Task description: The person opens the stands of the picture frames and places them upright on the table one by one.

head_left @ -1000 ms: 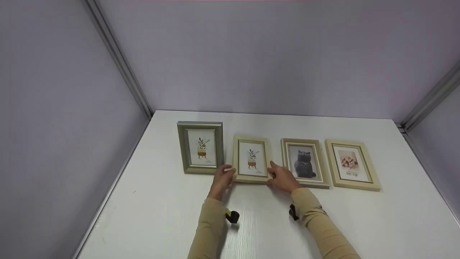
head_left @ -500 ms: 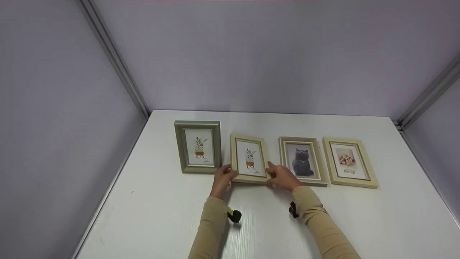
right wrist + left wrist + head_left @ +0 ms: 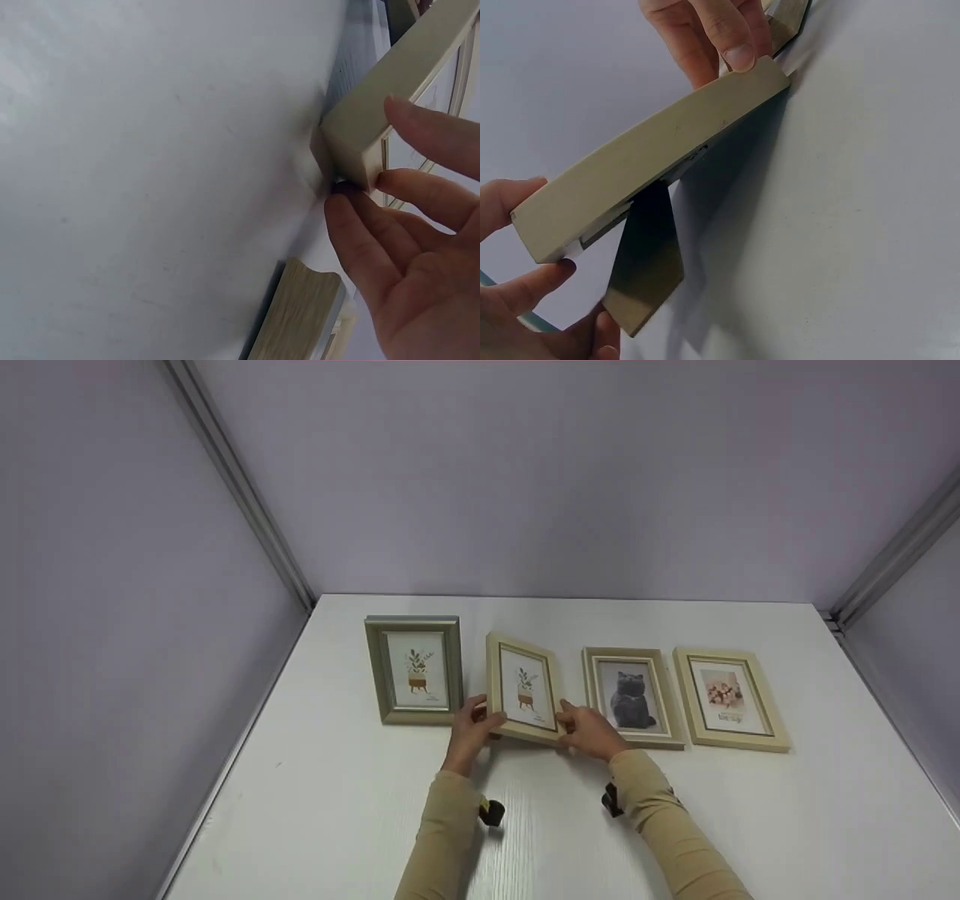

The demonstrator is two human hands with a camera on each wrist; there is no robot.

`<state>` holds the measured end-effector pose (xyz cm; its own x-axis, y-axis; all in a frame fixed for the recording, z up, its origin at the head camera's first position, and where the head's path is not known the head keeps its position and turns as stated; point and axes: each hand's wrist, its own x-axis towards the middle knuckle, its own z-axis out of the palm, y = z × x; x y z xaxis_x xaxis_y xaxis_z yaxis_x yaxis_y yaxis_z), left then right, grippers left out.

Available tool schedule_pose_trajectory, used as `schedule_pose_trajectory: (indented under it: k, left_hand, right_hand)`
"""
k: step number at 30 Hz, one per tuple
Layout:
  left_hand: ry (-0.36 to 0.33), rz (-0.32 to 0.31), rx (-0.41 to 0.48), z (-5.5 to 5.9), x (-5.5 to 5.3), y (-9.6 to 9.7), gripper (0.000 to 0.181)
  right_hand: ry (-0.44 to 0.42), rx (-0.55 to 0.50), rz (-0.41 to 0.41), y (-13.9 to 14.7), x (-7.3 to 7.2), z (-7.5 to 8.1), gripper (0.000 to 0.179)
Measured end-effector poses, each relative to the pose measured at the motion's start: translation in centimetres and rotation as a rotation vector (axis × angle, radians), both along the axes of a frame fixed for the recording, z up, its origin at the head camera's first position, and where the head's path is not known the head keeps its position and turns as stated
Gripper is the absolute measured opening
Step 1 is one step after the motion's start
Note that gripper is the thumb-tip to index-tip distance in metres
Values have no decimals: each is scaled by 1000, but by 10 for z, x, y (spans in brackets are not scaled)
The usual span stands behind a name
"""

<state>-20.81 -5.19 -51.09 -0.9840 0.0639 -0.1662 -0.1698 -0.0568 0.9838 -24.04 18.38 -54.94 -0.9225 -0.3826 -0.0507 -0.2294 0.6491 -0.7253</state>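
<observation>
A cream picture frame point(image 3: 493, 671) with a potted-plant print is tilted in the head view, its left side raised off the white surface. My left hand point(image 3: 466, 736) pinches its lower left corner between thumb and fingers. In the left wrist view, a dark support leg point(image 3: 646, 259) hangs out from the frame's back, and fingers of that hand touch its end. My right hand point(image 3: 594, 733) holds the lower right corner, thumb on the front side and fingers round the edge. That corner point(image 3: 349, 150) is close to the surface in the right wrist view; contact is unclear.
Left of the held frame is a grey-green picture frame point(image 3: 379, 675) with a similar plant print. To the right lie a cat-picture frame point(image 3: 671, 697) and a cream flower-picture frame point(image 3: 772, 712). Panel walls point(image 3: 555, 480) border the white tabletop point(image 3: 315, 810).
The held frame's left side has risen, so it now slants down to the right. My left hand has shifted slightly right, its fingers further behind the frame; the right hand stays at its corner.
</observation>
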Motion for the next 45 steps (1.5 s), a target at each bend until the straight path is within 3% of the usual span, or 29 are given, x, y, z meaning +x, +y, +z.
schedule_pose_trajectory:
  k: [3,8,13,16,22,25,32,39,45]
  left_hand:
    - [19,6,-19,0,-1,1,52]
    - [-2,2,28,-25,-13,3,58]
    - [-19,16,73,-38,-18,5,61]
    - [-4,24,93,-40,-19,4,59]
    - [33,31,143,-42,-19,1,52]
    - [61,37,146,-41,-17,0,49]
    - [109,35,109,-31,-11,0,48]
    - [151,37,171,-25,-7,2,49]
    - [170,32,150,-22,-6,4,49]
  right_hand:
    - [26,4,8,-2,-1,0,39]
    - [47,34,-7,-6,1,2,21]
    - [52,38,-20,-9,3,5,48]
    - [55,37,26,-10,-1,9,40]
    - [-39,48,27,-6,-11,30,58]
    - [-34,61,10,-5,-16,43,56]
    - [102,57,-42,-11,-27,67,47]
    - [259,-18,-128,-19,-38,74,39]
    - [294,-52,-189,-27,-44,83,44]
